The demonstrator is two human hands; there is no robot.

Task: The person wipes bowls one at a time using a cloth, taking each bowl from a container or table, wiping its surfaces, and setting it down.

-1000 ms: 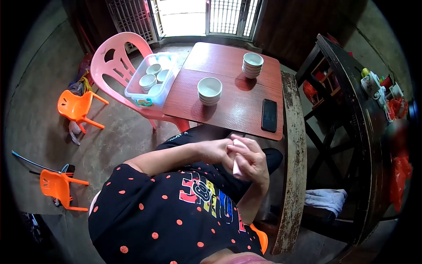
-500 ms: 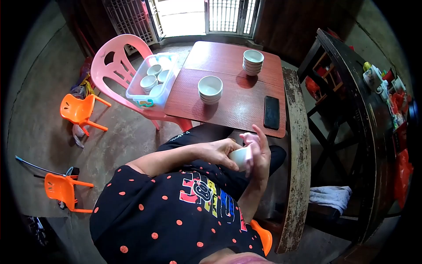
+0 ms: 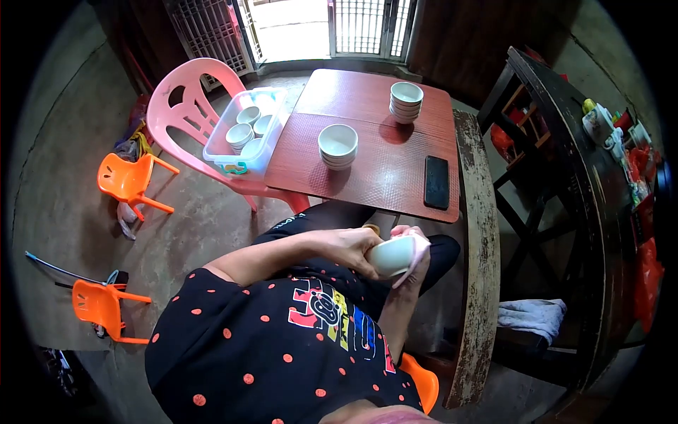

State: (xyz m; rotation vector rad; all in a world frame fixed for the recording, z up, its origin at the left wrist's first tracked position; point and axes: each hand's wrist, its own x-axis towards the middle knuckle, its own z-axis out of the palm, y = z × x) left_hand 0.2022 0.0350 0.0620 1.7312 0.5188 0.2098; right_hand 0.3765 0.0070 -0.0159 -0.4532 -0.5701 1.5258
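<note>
Above my lap, my left hand is closed around a small white bowl, which lies tilted on its side. My right hand is at the bowl's right side, its fingers wrapped over the rim with a thin pale pink cloth pressed there. Part of the cloth and the bowl's inside are hidden. Beyond my hands, a short stack of white bowls stands on the red-brown table, with a taller bowl stack farther back.
A black phone lies near the table's right edge. On the pink chair sits a clear plastic box holding several bowls. A worn wooden bench runs along the right. Small orange chairs stand at the left.
The bowl has turned so more of its outer side faces me. My right hand's fingers, raised and spread before, have folded down over the rim with the cloth.
</note>
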